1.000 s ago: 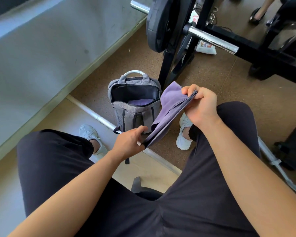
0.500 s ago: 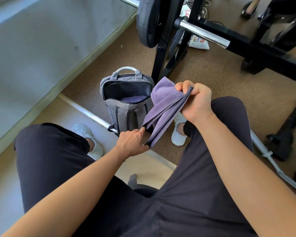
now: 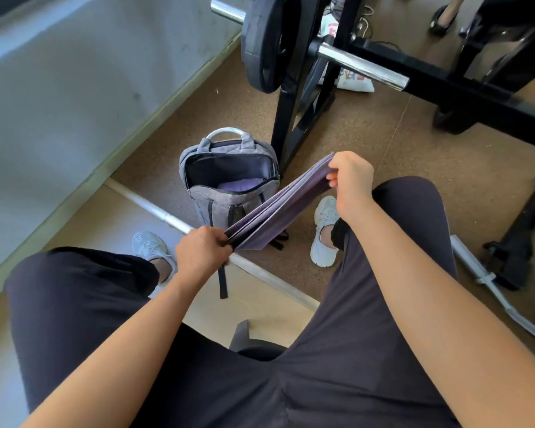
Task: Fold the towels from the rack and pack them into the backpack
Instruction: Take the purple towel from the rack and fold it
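Note:
A folded purple towel (image 3: 278, 208) is stretched taut in the air between my two hands, above my knees. My left hand (image 3: 202, 254) grips its near lower end. My right hand (image 3: 351, 180) pinches its far upper end. Just behind the towel a grey backpack (image 3: 226, 196) stands upright on the floor with its top unzipped. Another purple towel (image 3: 241, 184) lies inside it. The held towel covers the backpack's lower right corner.
I sit with black-trousered legs apart and white shoes (image 3: 325, 230) on the floor. A black barbell rack (image 3: 294, 118) with a weight plate (image 3: 264, 41) stands right behind the backpack. A metal bar (image 3: 155, 210) lies across the floor. A grey wall (image 3: 59, 88) runs along the left.
The towel has been pulled flat and taut: its loose upper flap is gone, my right hand turned over its far end, and my left hand closed fully on the near end.

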Available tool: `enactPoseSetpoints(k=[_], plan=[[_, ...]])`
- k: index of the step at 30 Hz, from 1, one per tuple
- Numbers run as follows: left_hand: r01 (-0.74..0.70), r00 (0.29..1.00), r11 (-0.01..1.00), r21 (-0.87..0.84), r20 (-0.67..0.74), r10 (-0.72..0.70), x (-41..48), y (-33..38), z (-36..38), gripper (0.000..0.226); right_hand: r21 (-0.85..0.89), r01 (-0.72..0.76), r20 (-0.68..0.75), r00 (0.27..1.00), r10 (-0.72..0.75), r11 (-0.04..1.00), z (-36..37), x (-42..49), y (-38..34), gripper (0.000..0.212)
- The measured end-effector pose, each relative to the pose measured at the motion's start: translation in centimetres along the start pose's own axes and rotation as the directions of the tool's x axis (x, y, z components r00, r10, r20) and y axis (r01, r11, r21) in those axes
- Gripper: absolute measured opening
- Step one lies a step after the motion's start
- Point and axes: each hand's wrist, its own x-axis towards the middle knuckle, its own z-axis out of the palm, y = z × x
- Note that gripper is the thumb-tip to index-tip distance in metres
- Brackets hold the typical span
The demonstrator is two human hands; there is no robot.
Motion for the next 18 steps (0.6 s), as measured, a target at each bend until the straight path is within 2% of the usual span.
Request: enactPoseSetpoints(k=[2,4,6,7,9,12,15,17,18], plan=[[0.065,0.998,0.997,-0.052,0.008,-0.064,0.2,-1.1,-0.6,0.01,-0.006,0.267,-0.006,0.964,-0.267,0.964,0.3,-0.8,0.6,0.02],[0.104,0.994,0.988,-0.117,0.051,-0.099,0.4,-2.3,-1.1,0.01,-0.154,0.455,0.036,0.89,-0.455,0.877,0.5,-1.4,1.1,0.019],[0.135,0.987,0.967,-0.216,0.111,-0.113,0.5,-3.1,-1.6,0.011,-0.347,0.492,0.03,0.857,-0.514,0.799,0.8,-1.3,1.1,0.024],[0.166,0.982,0.934,-0.317,0.141,-0.127,0.6,-3.6,-1.7,0.013,-0.41,0.49,0.02,0.848,-0.529,0.77,0.8,-1.2,1.1,0.026],[0.237,0.971,0.795,-0.559,0.171,-0.169,0.9,-4.2,-2.4,0.018,-0.43,0.51,0.043,0.836,-0.547,0.745,1.0,-0.9,1.0,0.027],[0.303,0.945,0.504,-0.809,0.187,-0.268,1.3,-4.3,-3.7,0.018,-0.363,0.55,0.095,0.825,-0.557,0.753,1.1,-1.2,1.0,0.026],[0.322,0.912,0.223,-0.92,0.237,-0.336,1.2,-4.0,-5.3,0.011,-0.291,0.601,0.146,0.797,-0.587,0.744,1.2,-1.7,0.7,0.021],[0.271,0.929,0.08,-0.959,0.239,-0.284,1.1,-4.0,-6.3,0.012,-0.238,0.613,0.171,0.79,-0.589,0.753,1.3,-1.8,0.7,0.014],[0.225,0.939,-0.023,-0.974,0.223,-0.263,1.0,-4.1,-6.7,0.015,-0.208,0.601,0.173,0.799,-0.576,0.771,1.3,-1.7,0.8,0.011]])
